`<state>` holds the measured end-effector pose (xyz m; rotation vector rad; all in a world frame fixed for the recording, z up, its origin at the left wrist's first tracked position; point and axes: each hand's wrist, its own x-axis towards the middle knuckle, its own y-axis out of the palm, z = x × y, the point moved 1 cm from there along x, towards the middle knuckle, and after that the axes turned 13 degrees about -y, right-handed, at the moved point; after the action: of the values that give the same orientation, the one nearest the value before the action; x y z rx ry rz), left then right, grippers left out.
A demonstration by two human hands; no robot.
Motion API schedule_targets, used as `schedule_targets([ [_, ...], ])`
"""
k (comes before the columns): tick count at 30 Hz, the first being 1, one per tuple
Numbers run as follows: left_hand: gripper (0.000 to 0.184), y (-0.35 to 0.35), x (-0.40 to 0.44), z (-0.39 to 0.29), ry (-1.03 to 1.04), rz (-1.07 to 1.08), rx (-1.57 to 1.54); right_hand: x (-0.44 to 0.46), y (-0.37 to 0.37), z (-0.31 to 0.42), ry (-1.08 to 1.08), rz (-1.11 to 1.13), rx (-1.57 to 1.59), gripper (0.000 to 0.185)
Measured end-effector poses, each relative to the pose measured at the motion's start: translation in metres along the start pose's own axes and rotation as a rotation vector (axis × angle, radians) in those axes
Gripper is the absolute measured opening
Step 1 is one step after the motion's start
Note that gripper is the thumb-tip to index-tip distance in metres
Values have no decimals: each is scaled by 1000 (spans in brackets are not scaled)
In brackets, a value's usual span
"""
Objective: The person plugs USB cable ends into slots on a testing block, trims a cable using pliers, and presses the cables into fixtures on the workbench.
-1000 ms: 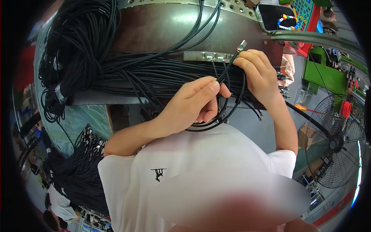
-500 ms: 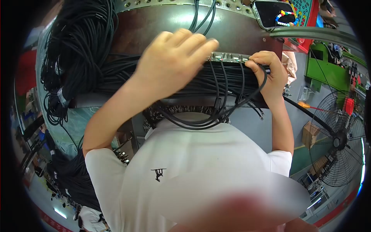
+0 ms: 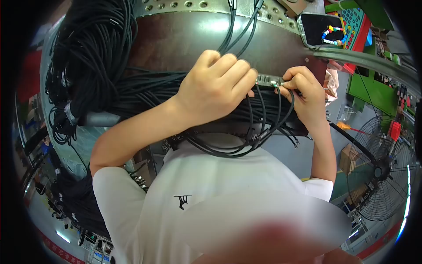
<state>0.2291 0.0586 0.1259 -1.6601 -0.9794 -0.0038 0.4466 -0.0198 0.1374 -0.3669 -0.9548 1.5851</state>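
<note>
A narrow metal strip (image 3: 267,80) with several slots lies across the table edge between my hands, and thin black cables (image 3: 263,110) run down from it. My left hand (image 3: 217,86) is closed at its left end, knuckles up; its fingertips and anything in them are hidden. At the right end, my right hand (image 3: 303,90) pinches the end of a black cable (image 3: 290,108) against the strip. The cables curve down into a loop (image 3: 215,152) in front of my shirt. Under both hands lies a thick layer of black cables (image 3: 154,90).
A big bundle of black cables (image 3: 94,53) hangs at the left. Beyond the strip are the brown tabletop (image 3: 176,39), a perforated metal plate (image 3: 173,5), a phone (image 3: 314,28) and a bead bracelet (image 3: 334,35). A floor fan (image 3: 380,171) stands at the right.
My left hand has come down and right, from above the strip to its left end, with its fingers more curled. My right hand stays at the right end. The whole view has shifted slightly.
</note>
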Motion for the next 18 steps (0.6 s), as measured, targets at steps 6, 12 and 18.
schedule_targets([
  [6,15,1,-5,12,81,99,-44,5,-2,-6,118,94,172,28],
  [12,16,-21,15,41,-35,133,-301,48,-47,-20,60,209,262,30],
  [18,52,45,103,118,-954,344,-1695,189,-18,-86,109,-357,20,29],
])
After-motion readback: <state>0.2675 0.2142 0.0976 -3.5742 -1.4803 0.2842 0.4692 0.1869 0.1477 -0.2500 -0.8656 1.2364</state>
